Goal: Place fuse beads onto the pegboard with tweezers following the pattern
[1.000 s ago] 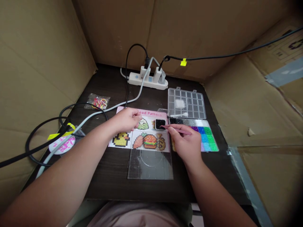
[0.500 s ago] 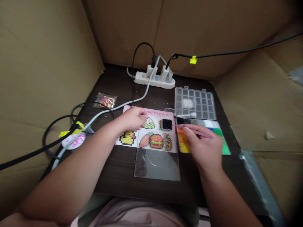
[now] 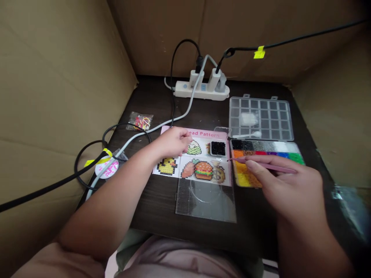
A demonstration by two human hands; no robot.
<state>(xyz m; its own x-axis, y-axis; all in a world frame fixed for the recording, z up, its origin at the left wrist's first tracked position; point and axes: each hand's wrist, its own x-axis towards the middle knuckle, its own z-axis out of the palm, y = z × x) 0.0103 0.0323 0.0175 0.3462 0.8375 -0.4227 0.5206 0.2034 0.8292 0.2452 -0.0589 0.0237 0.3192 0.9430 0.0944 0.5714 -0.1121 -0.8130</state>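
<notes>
My left hand rests with curled fingers on the upper left of a pink bead pattern sheet, which shows a duck, carrot, burger and money bag. My right hand pinches pink tweezers, whose tip points left over the orange cells of a tray of sorted coloured beads. A small dish of black beads stands on the sheet between the hands. A clear square pegboard lies below the sheet.
The tray's clear lid lies open behind it. A white power strip with plugs sits at the back, and cables trail to the left. A small bag of rubber bands and a pink-white disc lie at left. Cardboard walls enclose the table.
My right hand has drawn the tweezers away from the dish of black beads, rightward over the bead tray. The camera has turned, shifting the scene right. My left hand stays on the sheet.
</notes>
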